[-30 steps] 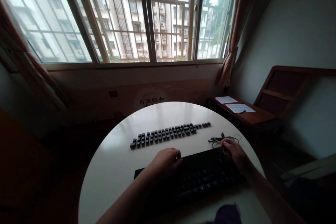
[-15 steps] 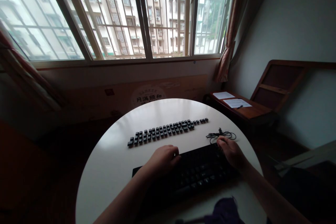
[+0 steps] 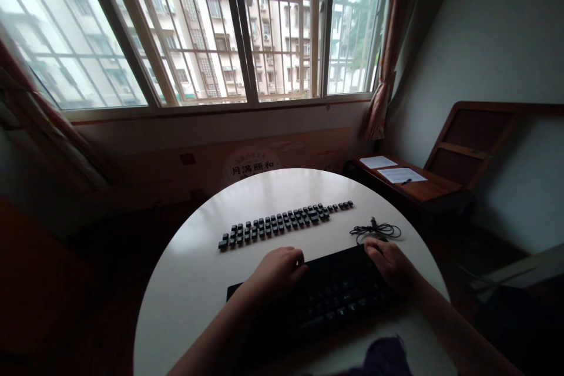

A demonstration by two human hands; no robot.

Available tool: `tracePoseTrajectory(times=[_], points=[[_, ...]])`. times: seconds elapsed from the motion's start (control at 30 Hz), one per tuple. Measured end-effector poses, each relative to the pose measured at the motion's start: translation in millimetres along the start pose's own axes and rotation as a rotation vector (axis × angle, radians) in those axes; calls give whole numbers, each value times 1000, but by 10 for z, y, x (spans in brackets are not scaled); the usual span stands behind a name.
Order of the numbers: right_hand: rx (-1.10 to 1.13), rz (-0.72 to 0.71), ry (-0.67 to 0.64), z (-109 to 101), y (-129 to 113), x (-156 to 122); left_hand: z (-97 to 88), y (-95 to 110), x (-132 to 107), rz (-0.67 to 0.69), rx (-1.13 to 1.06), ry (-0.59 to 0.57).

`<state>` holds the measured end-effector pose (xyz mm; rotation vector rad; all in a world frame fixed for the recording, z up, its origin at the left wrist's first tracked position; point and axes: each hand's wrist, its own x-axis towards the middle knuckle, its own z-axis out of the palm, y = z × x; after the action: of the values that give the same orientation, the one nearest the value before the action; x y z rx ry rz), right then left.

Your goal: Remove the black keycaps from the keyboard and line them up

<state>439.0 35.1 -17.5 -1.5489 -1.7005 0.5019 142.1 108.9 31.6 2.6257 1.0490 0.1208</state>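
Observation:
A black keyboard [image 3: 335, 291] lies on the round white table [image 3: 194, 282] in front of me. My left hand [image 3: 275, 271] rests on its far left edge, fingers curled down over the rim. My right hand [image 3: 390, 264] lies on the keyboard's far right corner with its fingers bent, close to a coiled black cable [image 3: 375, 230]. Whether either hand holds something small is hidden. Beyond the keyboard, several loose black keycaps [image 3: 282, 224] are lined up in rows.
A dark purple cloth [image 3: 381, 358] shows at the table's near edge. A wooden side table with white papers [image 3: 399, 175] stands at the right, next to a leaning wooden frame [image 3: 480, 144]. A barred window [image 3: 220, 29] and curtains fill the back.
The view has shifted slightly. Both hands stay on the keyboard; my right hand has drawn back a little from the cable onto the keyboard corner.

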Motion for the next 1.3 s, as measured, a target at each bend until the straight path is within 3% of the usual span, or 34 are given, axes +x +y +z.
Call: tracePoseTrajectory(times=[0.4, 0.6, 0.77, 0.87, 1.1, 1.3], points=[[-50, -77, 1, -2, 31, -32, -27, 17, 0, -1, -26, -7], [195, -5, 88, -19, 55, -23, 5, -22, 5, 1, -16, 6], [591, 255, 233, -19, 182, 24, 2, -13, 1, 1, -14, 3], [634, 288, 265, -13, 222, 40, -11, -3, -2, 2, -17, -8], [406, 68, 126, 8, -9, -40, -37, 33, -8, 7, -17, -4], [148, -271, -319, -120, -614, 59, -90, 164, -57, 71, -83, 9]])
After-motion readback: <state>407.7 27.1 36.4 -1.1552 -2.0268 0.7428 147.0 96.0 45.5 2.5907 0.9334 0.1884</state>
